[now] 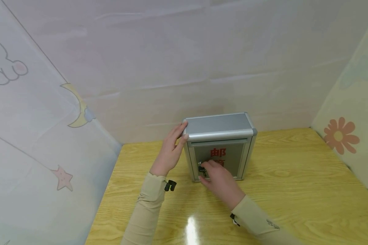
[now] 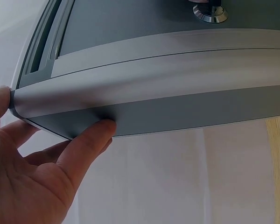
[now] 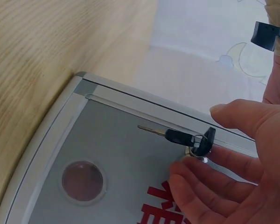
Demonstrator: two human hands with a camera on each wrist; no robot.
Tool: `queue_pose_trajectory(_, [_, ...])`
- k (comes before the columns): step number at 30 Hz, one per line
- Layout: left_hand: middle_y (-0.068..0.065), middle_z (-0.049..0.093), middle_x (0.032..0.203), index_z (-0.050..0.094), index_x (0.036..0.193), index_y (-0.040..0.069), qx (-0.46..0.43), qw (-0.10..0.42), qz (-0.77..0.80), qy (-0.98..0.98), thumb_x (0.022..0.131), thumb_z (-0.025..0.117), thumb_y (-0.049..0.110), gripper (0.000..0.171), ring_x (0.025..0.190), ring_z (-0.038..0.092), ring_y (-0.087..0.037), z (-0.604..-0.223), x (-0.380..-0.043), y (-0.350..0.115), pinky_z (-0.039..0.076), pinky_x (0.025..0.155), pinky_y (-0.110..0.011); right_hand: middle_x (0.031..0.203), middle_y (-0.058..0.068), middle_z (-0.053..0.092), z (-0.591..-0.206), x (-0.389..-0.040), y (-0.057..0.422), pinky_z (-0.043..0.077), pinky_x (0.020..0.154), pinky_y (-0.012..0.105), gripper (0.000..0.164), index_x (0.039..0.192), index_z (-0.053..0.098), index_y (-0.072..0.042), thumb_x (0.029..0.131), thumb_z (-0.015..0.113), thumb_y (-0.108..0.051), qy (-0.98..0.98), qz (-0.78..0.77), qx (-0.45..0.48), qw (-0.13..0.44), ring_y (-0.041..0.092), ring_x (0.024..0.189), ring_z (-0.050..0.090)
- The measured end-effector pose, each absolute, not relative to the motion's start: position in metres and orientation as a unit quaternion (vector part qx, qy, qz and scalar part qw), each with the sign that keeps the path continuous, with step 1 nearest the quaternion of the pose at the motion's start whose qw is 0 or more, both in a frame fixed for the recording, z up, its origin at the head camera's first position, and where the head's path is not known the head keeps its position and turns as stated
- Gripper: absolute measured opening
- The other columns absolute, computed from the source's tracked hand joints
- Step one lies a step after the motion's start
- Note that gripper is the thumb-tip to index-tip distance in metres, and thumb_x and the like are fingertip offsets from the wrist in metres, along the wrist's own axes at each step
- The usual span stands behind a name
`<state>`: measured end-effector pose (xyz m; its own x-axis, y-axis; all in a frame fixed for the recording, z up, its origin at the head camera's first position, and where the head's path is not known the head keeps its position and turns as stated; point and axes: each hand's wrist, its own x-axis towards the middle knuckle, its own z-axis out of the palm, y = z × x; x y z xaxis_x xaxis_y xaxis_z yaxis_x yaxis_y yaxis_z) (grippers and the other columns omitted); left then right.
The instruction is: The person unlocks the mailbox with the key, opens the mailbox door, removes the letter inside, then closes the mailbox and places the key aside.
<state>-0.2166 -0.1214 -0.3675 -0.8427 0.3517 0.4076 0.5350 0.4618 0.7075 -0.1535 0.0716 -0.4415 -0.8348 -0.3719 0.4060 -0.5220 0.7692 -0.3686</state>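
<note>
A grey metal mailbox (image 1: 219,124) with red characters on its front stands upright on the table. My left hand (image 1: 169,149) rests at its upper left corner; the left wrist view shows the thumb at the corner and a fingertip (image 2: 107,127) on the side panel. A black-headed key (image 3: 206,142) sits in the lock (image 2: 210,15) on the front's left side, and a second key (image 3: 177,137) hangs from its ring. My right hand (image 1: 222,182) has its fingers right beside the lock, the thumb (image 3: 228,114) apart from the keys.
The wood-grain table (image 1: 294,177) extends around the mailbox. A pale fabric wall (image 1: 171,68) rises close behind it, with printed side walls at left and right. A narrow slot (image 1: 219,142) runs below the box's top edge; a round window (image 3: 83,183) is low on its front.
</note>
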Motion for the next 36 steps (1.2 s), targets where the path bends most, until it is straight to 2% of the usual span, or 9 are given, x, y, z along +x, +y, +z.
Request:
queue_pose_trajectory(14, [0.001, 0.029, 0.153, 0.03, 0.152, 0.023, -0.267, 0.117, -0.44, -0.849, 0.103, 0.038, 0.041, 0.052, 0.138, 0.028, -0.016, -0.3695, -0.2169, -0.1225, 0.031, 0.108, -0.041, 0.093, 0.003, 0.061, -0.4436, -0.1566, 0.0655, 0.052, 0.062, 0.023, 0.026, 0.103, 0.067, -0.006, 0.083, 0.077, -0.019, -0.921, 0.255, 0.234, 0.178, 0.01, 0.074, 0.059])
queue_pose_trajectory(27, [0.001, 0.029, 0.153, 0.029, 0.152, 0.021, -0.274, 0.112, -0.442, -0.847, 0.104, 0.039, 0.039, 0.053, 0.137, 0.031, -0.018, -0.3671, -0.2159, -0.1215, 0.034, 0.106, -0.042, 0.088, 0.004, 0.06, -0.442, -0.1585, 0.0625, 0.049, 0.056, 0.024, 0.026, 0.102, 0.065, -0.005, 0.082, 0.077, -0.016, -0.92, 0.255, 0.231, 0.19, 0.01, 0.066, 0.055])
queue_pose_trajectory(36, [0.001, 0.031, 0.152, 0.03, 0.152, 0.021, -0.269, 0.112, -0.441, -0.849, 0.103, 0.039, 0.039, 0.052, 0.135, 0.033, -0.018, -0.3666, -0.2155, -0.1217, 0.033, 0.107, -0.043, 0.087, 0.004, 0.06, -0.4419, -0.1591, 0.0618, 0.047, 0.053, 0.022, 0.029, 0.108, 0.063, -0.005, 0.084, 0.075, -0.015, -0.924, 0.251, 0.226, 0.179, 0.005, 0.059, 0.05])
